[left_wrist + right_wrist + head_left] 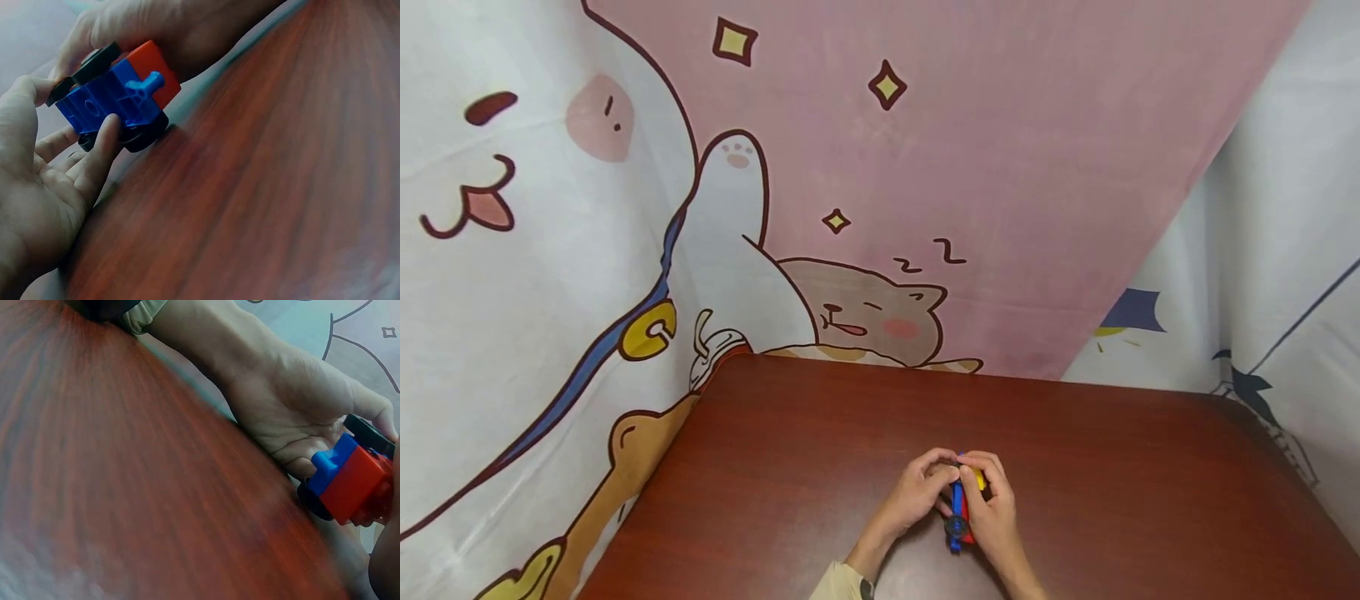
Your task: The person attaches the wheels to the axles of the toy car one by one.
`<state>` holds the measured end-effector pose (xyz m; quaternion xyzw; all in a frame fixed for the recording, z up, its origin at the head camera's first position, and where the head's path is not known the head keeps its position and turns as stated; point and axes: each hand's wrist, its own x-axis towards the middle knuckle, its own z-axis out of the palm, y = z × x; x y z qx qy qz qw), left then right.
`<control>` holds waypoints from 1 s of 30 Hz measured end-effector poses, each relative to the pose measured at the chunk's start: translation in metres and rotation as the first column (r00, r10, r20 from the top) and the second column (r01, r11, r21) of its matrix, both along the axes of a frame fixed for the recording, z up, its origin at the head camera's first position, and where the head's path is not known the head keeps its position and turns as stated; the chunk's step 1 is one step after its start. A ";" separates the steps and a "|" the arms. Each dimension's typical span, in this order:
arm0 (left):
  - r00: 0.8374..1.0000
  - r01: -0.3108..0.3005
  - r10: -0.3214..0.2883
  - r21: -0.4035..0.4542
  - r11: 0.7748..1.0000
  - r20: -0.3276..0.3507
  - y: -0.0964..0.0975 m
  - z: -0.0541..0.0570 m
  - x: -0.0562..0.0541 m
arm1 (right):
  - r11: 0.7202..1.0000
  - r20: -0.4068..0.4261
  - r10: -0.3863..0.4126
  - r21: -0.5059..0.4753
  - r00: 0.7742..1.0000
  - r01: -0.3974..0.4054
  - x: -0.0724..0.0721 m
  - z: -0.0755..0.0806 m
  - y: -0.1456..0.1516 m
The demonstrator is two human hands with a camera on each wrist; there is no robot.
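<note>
Both hands hold a small toy vehicle (957, 502) tilted above the brown table, near its front edge. Blue underneath, it has a red body (356, 487), black wheels (145, 132) and a yellow part (980, 479) at its far end. My left hand (912, 493) pinches the far end, thumb at a wheel and a finger against the blue underside (103, 103). From the other side my right hand (997, 504) grips the body. A blue peg (150, 83) juts out at the near end. Fingers hide part of the toy's far end.
The dark red-brown tabletop (775, 467) spreads around the hands. Behind it and at the sides hang cloth sheets (1037, 167) printed with cartoon animals. A light sleeve (838, 583) covers the left forearm, with a dark band at its cuff.
</note>
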<state>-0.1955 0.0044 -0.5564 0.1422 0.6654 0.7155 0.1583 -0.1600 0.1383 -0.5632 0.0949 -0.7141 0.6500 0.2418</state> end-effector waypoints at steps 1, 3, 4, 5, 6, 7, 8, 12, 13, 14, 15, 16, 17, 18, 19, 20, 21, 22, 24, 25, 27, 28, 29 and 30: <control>1.000 -0.001 0.001 0.001 1.000 0.001 0.000 0.000 0.001 | 1.000 0.003 -0.005 0.002 1.000 0.005 0.000 -0.001 0.000; 1.000 -0.007 0.007 0.009 1.000 0.005 0.001 -0.001 0.002 | 1.000 0.014 -0.020 -0.006 1.000 0.020 0.001 -0.001 0.000; 1.000 -0.013 0.012 0.016 1.000 0.009 0.002 -0.001 0.002 | 0.999 0.036 -0.023 -0.035 0.999 0.025 0.001 -0.002 0.000; 0.999 -0.025 0.024 0.029 0.999 0.021 0.002 -0.001 0.001 | 0.997 0.063 -0.028 -0.072 0.998 0.032 0.000 -0.001 -0.001; 0.998 -0.043 0.041 0.047 0.998 0.039 0.002 -0.001 0.001 | 0.993 0.097 -0.030 -0.115 0.995 0.041 0.000 -0.001 -0.001; 0.996 -0.066 0.062 0.067 0.996 0.061 0.002 0.000 0.000 | 0.987 0.130 -0.033 -0.154 0.991 0.053 0.000 0.000 -0.001; 0.993 -0.091 0.084 0.091 0.992 0.084 0.002 0.000 -0.001 | 0.981 0.169 -0.035 -0.183 0.985 0.066 0.000 0.002 -0.001; 0.975 -0.167 0.128 0.223 0.960 0.179 -0.002 0.002 -0.004 | 0.971 0.279 -0.019 -0.224 0.960 0.085 0.001 0.006 -0.002; 0.974 -0.170 0.122 0.253 0.953 0.193 -0.003 0.002 -0.004 | 0.975 0.291 -0.016 -0.206 0.957 0.079 0.001 0.006 -0.002; 0.973 -0.168 0.113 0.284 0.944 0.200 -0.004 0.001 -0.005 | 0.981 0.301 -0.011 -0.183 0.954 0.069 0.001 0.005 -0.003; 0.975 -0.159 0.097 0.316 0.936 0.202 -0.005 0.001 -0.004 | 0.985 0.304 -0.004 -0.166 0.953 0.057 0.002 0.005 -0.003; 0.976 -0.149 0.082 0.342 0.928 0.201 -0.006 0.000 -0.004 | 0.989 0.309 0.004 -0.141 0.951 0.042 0.002 0.004 -0.003; 0.978 -0.140 0.071 0.363 0.921 0.198 -0.006 0.000 -0.004 | 0.993 0.314 0.012 -0.112 0.949 0.024 0.002 0.004 -0.003; 0.980 -0.132 0.063 0.375 0.918 0.190 -0.006 -0.001 -0.004 | 0.997 0.316 0.021 -0.083 0.948 0.006 0.003 0.003 -0.003; 0.982 -0.125 0.059 0.381 0.916 0.181 -0.006 -0.001 -0.003 | 0.998 0.318 0.029 -0.058 0.948 -0.011 0.003 0.002 -0.003; 0.983 -0.125 0.062 0.378 0.917 0.173 -0.006 -0.001 -0.003 | 0.998 0.318 0.041 -0.049 0.947 -0.027 0.004 0.002 -0.003; 0.984 -0.132 0.077 0.360 0.923 0.162 -0.006 -0.002 -0.002 | 0.998 0.317 0.051 -0.047 0.947 -0.038 0.004 0.001 -0.003; 0.984 -0.145 0.101 0.329 0.933 0.147 -0.005 -0.002 -0.002 | 0.998 0.313 0.059 -0.044 0.948 -0.048 0.005 0.001 -0.004; 0.980 -0.186 0.163 0.251 0.950 0.112 -0.003 -0.002 -0.002 | 0.997 0.300 0.063 -0.057 0.952 -0.048 0.004 0.001 -0.004; 0.976 -0.214 0.198 0.218 0.952 0.095 -0.002 -0.002 -0.002 | 0.997 0.297 0.056 -0.067 0.953 -0.038 0.004 0.001 -0.004; 0.961 -0.277 0.271 0.164 0.947 0.059 0.002 -0.002 -0.002 | 0.997 0.295 0.026 -0.081 0.955 -0.002 0.003 0.002 -0.004; 0.954 -0.299 0.295 0.152 0.942 0.048 0.004 -0.002 -0.002 | 0.996 0.300 0.001 -0.087 0.954 0.026 0.002 0.002 -0.003; 0.947 -0.320 0.316 0.151 0.935 0.046 0.006 -0.001 -0.001 | 0.994 0.308 -0.028 -0.096 0.951 0.060 0.001 0.003 -0.003; 0.942 -0.336 0.334 0.152 0.930 0.036 0.008 -0.001 -0.001 | 0.990 0.313 -0.058 -0.103 0.948 0.094 0.001 0.003 -0.003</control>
